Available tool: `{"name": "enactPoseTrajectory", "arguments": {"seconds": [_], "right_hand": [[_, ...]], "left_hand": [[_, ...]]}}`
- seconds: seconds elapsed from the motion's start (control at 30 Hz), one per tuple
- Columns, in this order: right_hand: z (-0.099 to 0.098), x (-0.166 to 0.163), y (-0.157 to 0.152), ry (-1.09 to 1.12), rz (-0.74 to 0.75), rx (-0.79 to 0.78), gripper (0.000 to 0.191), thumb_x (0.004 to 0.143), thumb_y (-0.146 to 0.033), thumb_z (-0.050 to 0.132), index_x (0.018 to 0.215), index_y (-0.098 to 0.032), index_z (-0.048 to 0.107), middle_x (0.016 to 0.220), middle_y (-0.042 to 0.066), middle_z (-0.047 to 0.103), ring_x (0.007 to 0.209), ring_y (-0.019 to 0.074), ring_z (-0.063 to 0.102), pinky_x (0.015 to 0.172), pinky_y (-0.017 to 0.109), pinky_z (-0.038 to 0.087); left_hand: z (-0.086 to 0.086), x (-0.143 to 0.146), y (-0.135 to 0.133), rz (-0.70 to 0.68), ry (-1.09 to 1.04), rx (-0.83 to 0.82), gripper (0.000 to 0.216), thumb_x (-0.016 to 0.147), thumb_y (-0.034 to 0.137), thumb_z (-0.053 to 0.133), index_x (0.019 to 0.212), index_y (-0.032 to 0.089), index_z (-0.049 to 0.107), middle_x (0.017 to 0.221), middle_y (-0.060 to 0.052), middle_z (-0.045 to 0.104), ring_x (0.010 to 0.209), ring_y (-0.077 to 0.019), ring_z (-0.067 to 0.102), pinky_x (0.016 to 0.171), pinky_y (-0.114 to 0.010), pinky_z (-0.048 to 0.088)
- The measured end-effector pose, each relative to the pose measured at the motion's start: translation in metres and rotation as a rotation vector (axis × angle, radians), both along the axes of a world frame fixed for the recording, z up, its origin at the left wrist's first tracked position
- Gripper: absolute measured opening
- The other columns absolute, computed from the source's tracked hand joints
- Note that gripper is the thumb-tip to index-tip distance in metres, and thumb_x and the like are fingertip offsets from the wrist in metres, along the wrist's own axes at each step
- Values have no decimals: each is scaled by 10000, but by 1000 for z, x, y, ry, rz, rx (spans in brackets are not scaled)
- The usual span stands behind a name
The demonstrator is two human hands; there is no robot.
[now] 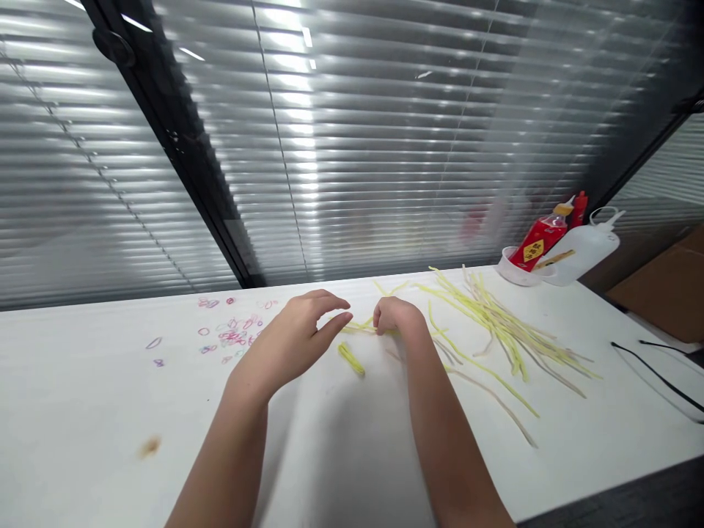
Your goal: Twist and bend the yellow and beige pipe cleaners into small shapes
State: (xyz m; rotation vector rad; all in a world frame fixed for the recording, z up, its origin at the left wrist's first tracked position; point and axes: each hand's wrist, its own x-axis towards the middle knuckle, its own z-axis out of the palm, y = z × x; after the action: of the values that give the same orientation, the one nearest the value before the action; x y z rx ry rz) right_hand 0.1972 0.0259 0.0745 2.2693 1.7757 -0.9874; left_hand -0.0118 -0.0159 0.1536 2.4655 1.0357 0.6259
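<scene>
- White table (82,440), brown stain (149,446) at left; silvery blinds (385,147) and a dark post (181,154) behind it.
- Left hand (289,339): thumb and fingers slightly parted, nothing visible in its hold, beside colourful small loops (236,334).
- Right hand (400,317): fingers curled down at thin yellow strands (358,328) between the hands; whether it grips them, I cannot tell.
- Folded yellow bundle (351,359) on the table, just nearer the wearer.
- Loose yellow and tan strands (498,315) spread rightward; red bottle (539,238), translucent bottle (588,251) and bowl (514,273) at the far right corner.
</scene>
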Motion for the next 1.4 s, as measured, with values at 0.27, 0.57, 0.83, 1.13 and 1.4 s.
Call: {"name": "enactPoseTrajectory", "arguments": {"seconds": [0.27,0.57,0.83,1.13,1.4], "right_hand": [[8,10,-7,23,-19,155,157,679,-161,642,811,-215,706,967,69,699,813,212,643,630,269,446],[40,20,-40,129,-5,526,177,818,-292,511,827,-242,680,873,28,682,719,160,594,610,247,400],[59,10,-59,202,71,682,227,825,-243,473,807,-250,699,791,2,680,661,150,543,563,252,365],[76,0,-74,339,174,811,239,843,-241,477,874,-253,714,875,4,694,704,145,569,590,252,398],[84,-5,-83,344,167,838,225,860,-242,485,922,-279,698,934,-14,690,790,152,581,652,260,421]], "left_hand": [[-5,0,5,46,27,0,359,898,442,407,1138,270,612,1158,-50,629,986,-232,606,787,-348,509],[-17,1,17,142,23,181,452,904,366,397,1350,292,407,1351,-91,435,1249,-294,399,934,-476,420],[-21,0,21,175,14,219,430,918,369,375,1337,279,417,1312,-96,462,1233,-278,403,925,-460,424],[-19,1,22,208,-33,394,324,903,357,443,1169,255,596,1370,-116,386,1282,-295,320,1009,-479,326],[-10,6,7,270,-1,444,255,908,320,448,893,321,702,1343,-48,465,1232,-296,404,996,-605,170]]}}
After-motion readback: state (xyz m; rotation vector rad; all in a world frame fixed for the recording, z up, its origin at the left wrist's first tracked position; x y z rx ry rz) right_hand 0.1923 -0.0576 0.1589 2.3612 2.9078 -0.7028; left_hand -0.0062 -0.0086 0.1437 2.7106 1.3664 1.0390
